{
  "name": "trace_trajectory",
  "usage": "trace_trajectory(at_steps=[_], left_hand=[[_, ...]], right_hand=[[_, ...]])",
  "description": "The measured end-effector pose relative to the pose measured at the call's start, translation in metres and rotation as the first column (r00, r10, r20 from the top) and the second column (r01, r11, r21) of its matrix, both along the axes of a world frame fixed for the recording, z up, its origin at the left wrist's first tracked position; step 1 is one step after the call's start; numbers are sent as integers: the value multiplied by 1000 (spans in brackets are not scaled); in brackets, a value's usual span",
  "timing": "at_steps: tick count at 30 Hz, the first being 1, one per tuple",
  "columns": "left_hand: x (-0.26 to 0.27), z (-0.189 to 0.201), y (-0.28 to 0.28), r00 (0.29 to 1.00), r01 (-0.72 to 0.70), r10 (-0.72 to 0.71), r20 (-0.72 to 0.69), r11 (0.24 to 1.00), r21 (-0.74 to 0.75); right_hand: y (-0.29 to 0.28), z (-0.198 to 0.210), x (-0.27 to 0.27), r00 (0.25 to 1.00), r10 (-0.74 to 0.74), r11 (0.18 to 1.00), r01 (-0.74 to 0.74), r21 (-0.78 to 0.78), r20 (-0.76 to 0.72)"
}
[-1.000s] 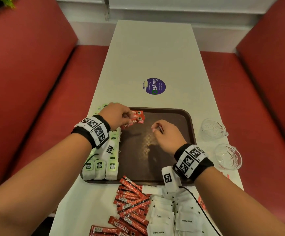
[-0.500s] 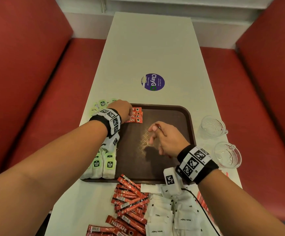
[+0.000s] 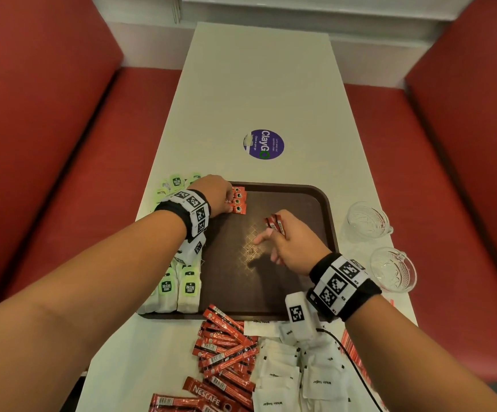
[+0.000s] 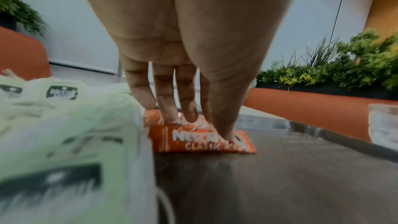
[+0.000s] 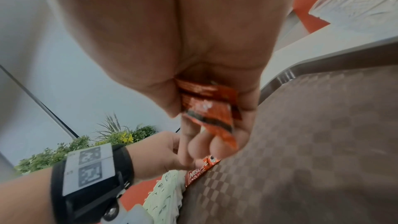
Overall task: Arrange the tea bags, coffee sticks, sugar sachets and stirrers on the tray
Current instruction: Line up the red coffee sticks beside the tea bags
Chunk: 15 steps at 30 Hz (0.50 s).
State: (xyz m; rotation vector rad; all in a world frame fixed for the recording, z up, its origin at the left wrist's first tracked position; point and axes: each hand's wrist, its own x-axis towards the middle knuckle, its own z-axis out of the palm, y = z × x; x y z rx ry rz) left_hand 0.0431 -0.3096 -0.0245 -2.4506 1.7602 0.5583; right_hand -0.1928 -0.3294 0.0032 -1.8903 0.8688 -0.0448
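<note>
Coffee sticks point(image 3: 238, 200) lie side by side at the far left corner of the brown tray point(image 3: 300, 203), and the left hand point(image 3: 216, 193) rests on them with straight fingers point(image 4: 165, 106) and thumb spread flat across the top, pressing rather than pinching. Just beside that grip, on its outer side, runs the row of green-tagged tea bags point(image 3: 189, 288) along the tray's left edge. The right hand point(image 3: 293, 243) hovers over the middle of the tray, its grip curled around a few spare sticks point(image 5: 212, 113) bunched in the palm, while its forefinger points out free. These sticks look light, thin and glossy, so they would likely slide on one another and on the tray; a flat press near the middle should keep a row square, and a pinch across the width near one end seems best for lifting one. More sticks point(image 3: 226, 349) and white sugar sachets point(image 3: 288, 370) wait in loose heaps on the tabletop point(image 3: 256, 84), nearer the person than both hands.
</note>
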Motion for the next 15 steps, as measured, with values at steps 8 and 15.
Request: trace_trajectory(at_steps=[8, 15], left_hand=[[-34, 43, 41, 852, -13, -165, -497, 942, -335], [-39, 46, 69, 859, -8, -218, -463, 898, -439]], right_hand=[[0, 6, 4, 993, -81, 986, 92, -141, 83], [6, 14, 7, 997, -3, 997, 9, -77, 76]])
